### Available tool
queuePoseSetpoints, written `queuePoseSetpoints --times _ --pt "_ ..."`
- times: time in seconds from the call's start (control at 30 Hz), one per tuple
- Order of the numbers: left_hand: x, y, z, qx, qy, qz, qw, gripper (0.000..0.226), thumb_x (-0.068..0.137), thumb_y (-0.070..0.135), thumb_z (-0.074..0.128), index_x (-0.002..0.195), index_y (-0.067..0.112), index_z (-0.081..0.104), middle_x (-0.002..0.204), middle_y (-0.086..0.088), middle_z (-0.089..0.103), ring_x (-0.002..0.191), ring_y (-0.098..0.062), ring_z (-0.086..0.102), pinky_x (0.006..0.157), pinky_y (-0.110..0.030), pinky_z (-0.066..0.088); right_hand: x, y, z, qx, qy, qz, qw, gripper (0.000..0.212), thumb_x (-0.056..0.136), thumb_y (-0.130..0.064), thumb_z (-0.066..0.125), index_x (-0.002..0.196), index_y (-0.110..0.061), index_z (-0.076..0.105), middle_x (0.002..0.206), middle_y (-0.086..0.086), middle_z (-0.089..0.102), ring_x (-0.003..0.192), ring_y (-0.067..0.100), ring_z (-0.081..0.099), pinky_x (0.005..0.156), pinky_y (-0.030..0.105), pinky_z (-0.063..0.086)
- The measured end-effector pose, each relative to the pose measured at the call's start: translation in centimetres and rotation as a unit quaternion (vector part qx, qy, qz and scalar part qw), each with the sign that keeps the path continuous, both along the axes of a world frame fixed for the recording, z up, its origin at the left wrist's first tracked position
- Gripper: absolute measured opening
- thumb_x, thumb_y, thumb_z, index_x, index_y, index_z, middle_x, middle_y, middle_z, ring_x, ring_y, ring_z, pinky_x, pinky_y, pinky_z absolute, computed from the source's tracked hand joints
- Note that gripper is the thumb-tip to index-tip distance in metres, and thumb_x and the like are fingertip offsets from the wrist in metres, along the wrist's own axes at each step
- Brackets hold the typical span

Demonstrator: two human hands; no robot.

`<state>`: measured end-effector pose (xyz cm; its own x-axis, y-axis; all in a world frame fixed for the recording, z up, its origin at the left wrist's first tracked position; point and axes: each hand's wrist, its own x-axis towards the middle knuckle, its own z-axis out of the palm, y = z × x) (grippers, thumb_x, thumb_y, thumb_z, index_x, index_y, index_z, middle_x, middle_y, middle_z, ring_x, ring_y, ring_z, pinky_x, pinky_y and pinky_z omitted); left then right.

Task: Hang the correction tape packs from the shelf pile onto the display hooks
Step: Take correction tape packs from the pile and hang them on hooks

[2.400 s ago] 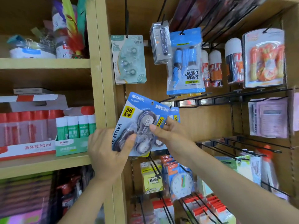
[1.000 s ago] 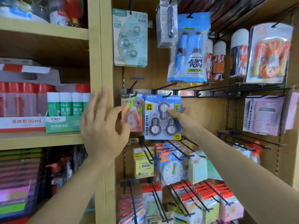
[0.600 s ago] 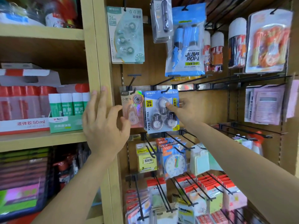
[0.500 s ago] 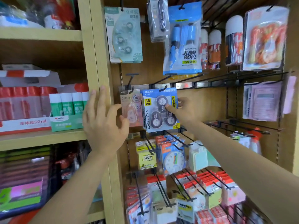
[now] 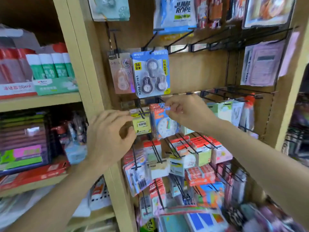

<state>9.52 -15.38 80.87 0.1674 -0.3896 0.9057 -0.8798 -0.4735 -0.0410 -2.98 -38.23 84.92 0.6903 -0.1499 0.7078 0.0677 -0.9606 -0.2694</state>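
Note:
The blue three-roll correction tape pack (image 5: 151, 72) hangs on a black display hook (image 5: 151, 51), free of both hands. A pink single-roll pack (image 5: 122, 74) hangs beside it on the left. My right hand (image 5: 185, 111) is just below the blue pack, its fingertips pinched together at the top of a clock pack (image 5: 166, 126); blur hides whether it grips anything. Lower left, my left hand (image 5: 108, 136) has loosely curled fingers next to a yellow sticky-note pack (image 5: 142, 124) and holds nothing.
Bare black hooks (image 5: 230, 91) jut out to the right of my right hand. Rows of hooks with red-topped packs (image 5: 192, 148) fill the space below. A wooden upright (image 5: 87, 77) separates the left shelves, where green glue sticks (image 5: 50, 64) stand.
Both hands have dropped from the blue pack and the upright to the row of hooks below. The blue pack stays hanging on its hook. The camera has tilted downward.

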Motion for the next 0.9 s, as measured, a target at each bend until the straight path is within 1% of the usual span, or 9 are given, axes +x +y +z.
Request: queuePoseSetpoints --times 0.07,0.13,0.23,0.33,0.43,0.53,0.63,0.73,0.9 --pt "-1.4 0.7 -3.0 0.056 0.054 -0.011 0.997 0.034 0.079 0.042 0.051 0.088 0.024 0.078 0.086 0.004 0.076 0.087 -0.026 0.068 0.075 -0.036 0.048 -1.8 0.7 -2.2 -0.033 0.023 0.0 0.999 0.022 0.081 -0.036 0.064 0.099 -0.025 0.071 0.067 -0.026 0.053 0.066 0.016 0.064 0.073 0.039 0.055" --pt "-2.4 1.1 -6.4 0.102 0.12 -0.005 0.988 0.033 0.077 0.046 0.051 0.083 0.027 0.077 0.076 0.007 0.073 0.076 -0.025 0.068 0.063 -0.032 0.049 -3.6 0.9 -5.0 -0.036 0.04 0.005 0.999 0.025 0.084 -0.038 0.062 0.103 -0.022 0.07 0.07 -0.019 0.059 0.069 0.022 0.066 0.069 0.04 0.055" --pt "-3.6 1.2 -11.7 0.148 0.26 0.016 0.954 0.029 0.075 0.05 0.054 0.084 0.034 0.076 0.082 0.016 0.075 0.08 -0.015 0.071 0.064 -0.027 0.05 -6.1 1.0 -10.1 -0.02 0.054 0.01 0.998 0.025 0.086 -0.038 0.058 0.101 -0.022 0.069 0.079 -0.007 0.069 0.07 0.024 0.066 0.065 0.039 0.054" --pt "-5.4 1.1 -18.4 0.191 0.384 0.025 0.903 0.029 0.077 0.052 0.056 0.089 0.035 0.075 0.085 0.021 0.073 0.083 -0.005 0.069 0.067 -0.025 0.051 -8.2 0.7 -17.6 0.038 0.094 -0.004 0.995 0.007 0.085 -0.033 0.061 0.09 -0.028 0.061 0.078 -0.009 0.068 0.07 0.025 0.068 0.064 0.036 0.053" --pt "-8.0 0.8 -25.6 0.22 0.488 0.035 0.844 0.016 0.083 0.046 0.061 0.087 0.035 0.073 0.077 0.023 0.067 0.076 0.002 0.064 0.06 -0.021 0.044 -10.4 0.4 -26.2 0.117 0.156 -0.059 0.979 0.01 0.087 -0.029 0.061 0.093 -0.024 0.067 0.076 -0.007 0.069 0.068 0.019 0.065 0.058 0.031 0.049" --pt "-11.1 0.9 -32.2 0.242 0.58 0.051 0.777 0.013 0.085 0.042 0.064 0.089 0.035 0.075 0.08 0.022 0.07 0.081 -0.004 0.067 0.066 -0.023 0.049 -13.0 1.0 -34.0 0.231 0.241 -0.115 0.936 0.02 0.089 -0.021 0.067 0.108 -0.021 0.07 0.073 -0.012 0.062 0.067 0.016 0.061 0.061 0.03 0.046" --pt "-14.6 1.1 -38.1 0.282 0.634 0.079 0.716 0.009 0.087 0.037 0.065 0.089 0.034 0.073 0.084 0.016 0.072 0.084 -0.012 0.069 0.068 -0.027 0.05 -15.9 2.1 -40.7 0.315 0.333 -0.158 0.875 0.022 0.088 -0.023 0.067 0.11 -0.024 0.069 0.072 -0.01 0.062 0.078 0.022 0.069 0.063 0.029 0.045" --pt "-18.3 1.1 -42.7 0.334 0.676 0.099 0.649 0.011 0.09 0.038 0.063 0.09 0.031 0.072 0.083 0.015 0.068 0.086 -0.011 0.067 0.066 -0.026 0.042 -18.3 2.5 -46.2 0.354 0.405 -0.192 0.821 0.025 0.087 -0.025 0.065 0.112 -0.025 0.069 0.088 -0.001 0.075 0.089 0.024 0.071 0.074 0.032 0.051" --pt "-22.8 0.8 -49.9 0.366 0.749 0.099 0.543 0.013 0.09 0.037 0.065 0.095 0.028 0.074 0.098 0.008 0.077 0.099 -0.016 0.072 0.076 -0.025 0.05 -21.8 2.3 -53.6 0.381 0.494 -0.21 0.753 0.023 0.089 -0.024 0.06 0.11 -0.023 0.07 0.101 0.011 0.075 0.1 0.034 0.068 0.078 0.037 0.05"
